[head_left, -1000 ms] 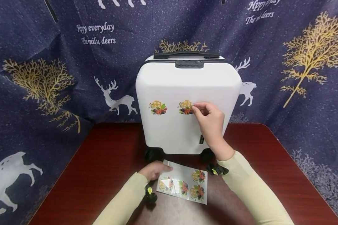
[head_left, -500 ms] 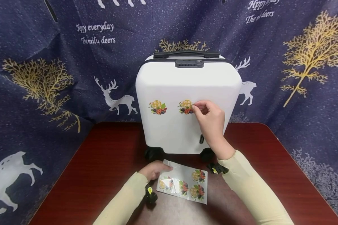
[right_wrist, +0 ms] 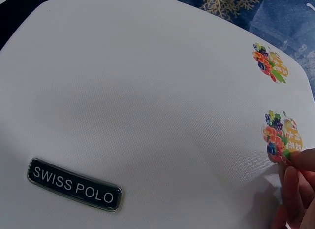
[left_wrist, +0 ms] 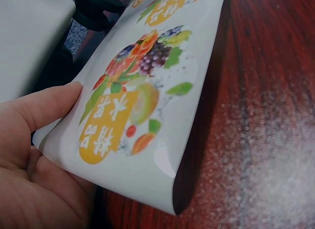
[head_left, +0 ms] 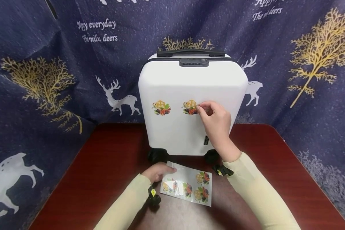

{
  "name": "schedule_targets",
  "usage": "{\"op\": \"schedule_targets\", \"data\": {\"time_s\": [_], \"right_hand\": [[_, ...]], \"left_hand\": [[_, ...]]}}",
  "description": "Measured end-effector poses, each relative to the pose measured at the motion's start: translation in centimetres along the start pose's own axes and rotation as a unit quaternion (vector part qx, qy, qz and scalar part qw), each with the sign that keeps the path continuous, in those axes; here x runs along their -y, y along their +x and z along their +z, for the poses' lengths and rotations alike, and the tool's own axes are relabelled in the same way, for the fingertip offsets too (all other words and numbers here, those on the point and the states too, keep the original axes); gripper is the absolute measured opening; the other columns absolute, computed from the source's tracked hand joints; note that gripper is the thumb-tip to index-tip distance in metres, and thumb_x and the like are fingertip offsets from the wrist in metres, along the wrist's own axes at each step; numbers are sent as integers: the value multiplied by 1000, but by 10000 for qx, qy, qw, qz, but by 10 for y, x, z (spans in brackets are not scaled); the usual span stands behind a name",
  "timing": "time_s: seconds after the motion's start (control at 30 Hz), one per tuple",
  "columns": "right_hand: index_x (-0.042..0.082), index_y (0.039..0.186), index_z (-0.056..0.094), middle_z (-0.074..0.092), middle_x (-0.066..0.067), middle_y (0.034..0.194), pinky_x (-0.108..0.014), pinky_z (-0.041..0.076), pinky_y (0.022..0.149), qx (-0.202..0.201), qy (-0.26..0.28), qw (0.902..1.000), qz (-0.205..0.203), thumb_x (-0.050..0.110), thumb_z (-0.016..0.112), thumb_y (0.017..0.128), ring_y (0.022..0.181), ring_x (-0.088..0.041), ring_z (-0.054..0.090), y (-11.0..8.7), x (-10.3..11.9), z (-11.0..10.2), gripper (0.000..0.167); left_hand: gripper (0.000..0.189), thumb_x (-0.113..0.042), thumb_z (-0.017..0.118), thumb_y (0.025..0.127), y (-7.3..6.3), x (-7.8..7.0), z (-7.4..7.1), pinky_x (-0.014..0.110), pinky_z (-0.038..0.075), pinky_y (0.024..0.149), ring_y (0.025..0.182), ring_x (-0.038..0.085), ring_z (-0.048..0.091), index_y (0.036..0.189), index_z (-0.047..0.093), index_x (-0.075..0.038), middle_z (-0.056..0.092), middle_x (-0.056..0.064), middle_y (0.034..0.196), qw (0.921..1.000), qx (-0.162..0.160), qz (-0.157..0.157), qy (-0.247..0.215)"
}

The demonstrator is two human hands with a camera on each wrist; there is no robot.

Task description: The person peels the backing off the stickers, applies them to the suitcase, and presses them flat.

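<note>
A white suitcase point(head_left: 175, 134) stands upright on the table, its front towards me. My right hand point(head_left: 217, 123) pinches the right edge of a fruit sticker point(head_left: 189, 107) at the suitcase's front; in the right wrist view, thumb and finger hold that sticker point(right_wrist: 280, 133) by its lower corner. Whether it lies fully flat I cannot tell. Left of it, a matching sticker point(head_left: 162, 108) is on the suitcase. My left hand point(head_left: 158, 171) grips the left end of a sticker sheet point(head_left: 187, 174), thumb on top and fingers beneath. The sheet point(left_wrist: 170, 145) bends upward off the table and bears several fruit stickers.
The dark red table point(head_left: 103, 166) extends around the suitcase. A blue cloth point(head_left: 126, 64) with deer and trees hangs behind. A black badge point(right_wrist: 74, 184) sits low on the suitcase, and a black handle point(head_left: 190, 53) tops it. Black wheels point(head_left: 157, 155) are underneath.
The whole head view has shifted slightly, with things appearing a little higher. Both hands keep their holds on the sticker and the sheet, with hardly any movement.
</note>
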State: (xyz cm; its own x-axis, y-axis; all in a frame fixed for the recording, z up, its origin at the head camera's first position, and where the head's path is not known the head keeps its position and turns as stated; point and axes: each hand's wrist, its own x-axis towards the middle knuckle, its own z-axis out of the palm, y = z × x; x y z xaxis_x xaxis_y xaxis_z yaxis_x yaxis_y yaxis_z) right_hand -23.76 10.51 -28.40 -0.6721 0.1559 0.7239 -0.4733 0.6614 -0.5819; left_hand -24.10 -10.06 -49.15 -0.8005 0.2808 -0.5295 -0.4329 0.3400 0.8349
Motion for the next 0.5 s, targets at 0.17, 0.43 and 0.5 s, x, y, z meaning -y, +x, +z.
{"op": "schedule_targets", "data": {"time_s": [0.17,0.43,0.5], "right_hand": [[0,97,77,77,-16,86,-23,43,62,-42,-116,9998,-148,17,77,92,72,-29,68,3,0,0,18],[0,98,79,78,-17,87,-35,50,63,-36,-322,9990,-296,18,76,93,75,-30,70,2,-2,0,19],[0,98,79,78,-17,87,-38,52,64,-50,-361,9987,-360,19,75,93,75,-30,71,1,-3,0,20]], "left_hand": [[39,-15,67,97,1,-3,-2,34,62,83,86,18,70,126,58,10,74,17,106,9999,1,-62,-89],[33,-16,65,99,0,-2,0,34,62,82,84,17,71,121,62,8,74,16,105,9999,41,-119,-37],[34,-17,65,98,0,-2,0,34,62,82,85,18,71,122,62,8,74,17,106,9999,26,-152,-28]]}}
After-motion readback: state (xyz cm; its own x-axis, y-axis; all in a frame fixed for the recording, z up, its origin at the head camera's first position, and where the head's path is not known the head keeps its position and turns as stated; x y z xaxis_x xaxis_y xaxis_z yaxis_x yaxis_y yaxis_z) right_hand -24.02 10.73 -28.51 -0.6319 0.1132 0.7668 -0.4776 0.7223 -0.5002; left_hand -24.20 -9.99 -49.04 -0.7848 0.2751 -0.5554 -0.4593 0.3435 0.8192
